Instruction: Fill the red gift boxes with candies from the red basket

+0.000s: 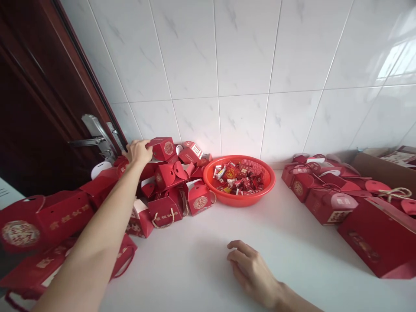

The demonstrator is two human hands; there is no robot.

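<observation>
My left hand (139,152) reaches to the back of the left pile of red boxes, its fingers curled at the left end of a small red box (162,148) with a round gold emblem. Its fingertips are partly hidden, so the grip is unclear. My right hand (248,268) rests over the white table, fingers loosely bent and apart, holding nothing. Behind it stands a red plastic basket (240,200) with wrapped sweets (238,175) inside. At the front edge of the pile are a red box with a rope handle (166,210) and another with a round emblem (199,200).
More red boxes (331,197) stand in rows at the right, beside a brown carton (373,168) and a larger red box (378,236). A tiled wall (243,65) runs behind the table (195,260). At the left is a dark door with a metal handle (89,141).
</observation>
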